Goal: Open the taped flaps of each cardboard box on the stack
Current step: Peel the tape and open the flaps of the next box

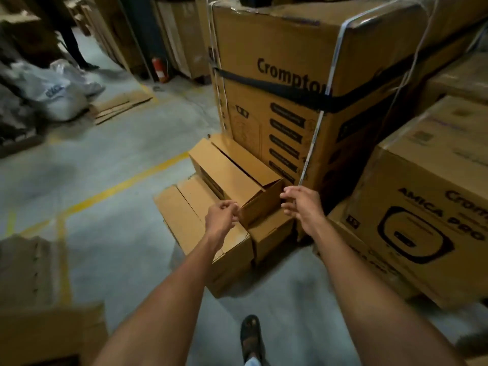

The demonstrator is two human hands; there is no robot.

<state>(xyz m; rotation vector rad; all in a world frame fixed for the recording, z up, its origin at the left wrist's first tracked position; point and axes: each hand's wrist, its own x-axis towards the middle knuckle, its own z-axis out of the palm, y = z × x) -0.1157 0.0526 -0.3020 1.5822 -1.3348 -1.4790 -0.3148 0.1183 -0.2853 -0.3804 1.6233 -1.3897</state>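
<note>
Step in hand: top carton (235, 167) of the stack (184, 217) on the floor (118, 165), centre seam gaping. Left grip (223, 215) curled at its near corner, hold cannot be told; right grip (299, 204) released, just beside the opposite corner. Next: likely spread the flaps

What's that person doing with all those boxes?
A person works on the top small box of a low stack on the warehouse floor. The left hand and right hand are at its near end, one each side; a firm grip is not clear. A dark slit runs along its top flaps.
</note>
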